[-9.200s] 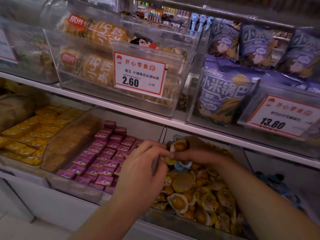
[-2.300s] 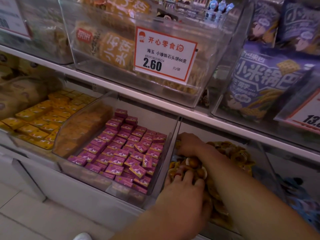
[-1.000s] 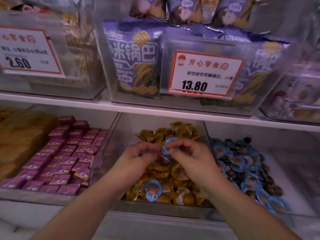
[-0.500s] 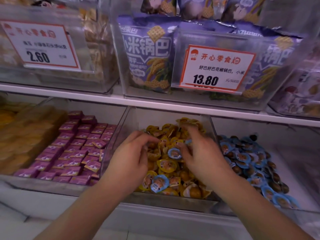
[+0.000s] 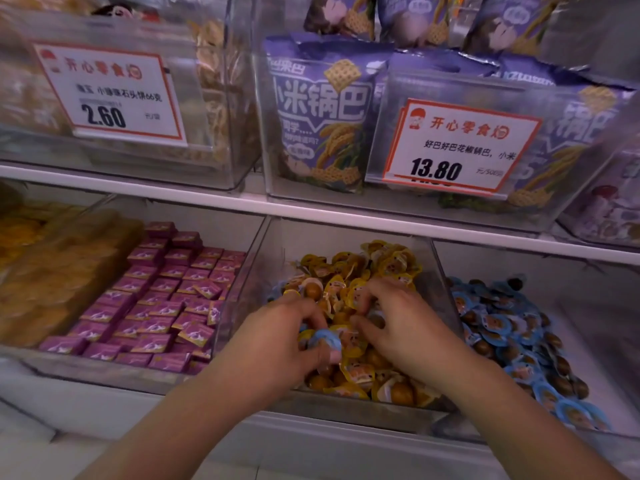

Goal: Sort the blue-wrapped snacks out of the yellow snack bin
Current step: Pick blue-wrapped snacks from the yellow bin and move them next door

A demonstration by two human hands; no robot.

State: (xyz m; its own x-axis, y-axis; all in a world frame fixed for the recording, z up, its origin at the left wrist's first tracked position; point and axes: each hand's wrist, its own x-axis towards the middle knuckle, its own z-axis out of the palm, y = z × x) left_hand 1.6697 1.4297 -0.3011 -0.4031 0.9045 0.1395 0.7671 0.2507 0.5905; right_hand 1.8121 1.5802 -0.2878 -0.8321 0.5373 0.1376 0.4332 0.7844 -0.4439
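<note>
The clear yellow snack bin (image 5: 440, 282) on the lower shelf holds a heap of yellow-wrapped snacks (image 5: 377, 261). Both my hands are down in the heap. My left hand (image 5: 277, 341) has its fingers curled round a blue-wrapped snack (image 5: 325, 339) near the bin's front. My right hand (image 5: 398, 327) lies beside it with curled fingers dug into the yellow wrappers; what it grips is hidden. To the right, a clear bin (image 5: 588, 306) holds several blue-wrapped snacks (image 5: 498, 327).
A bin of purple boxes (image 5: 166, 299) stands to the left of the yellow snack bin, with orange packs (image 5: 52, 278) further left. The white shelf edge (image 5: 242, 202) above carries clear bins with price tags (image 5: 460, 147) and purple bags (image 5: 322, 116).
Both hands have sunk lower and nearer the bin's front. My left hand now grips a blue-wrapped snack that lay loose in the heap half a second ago.
</note>
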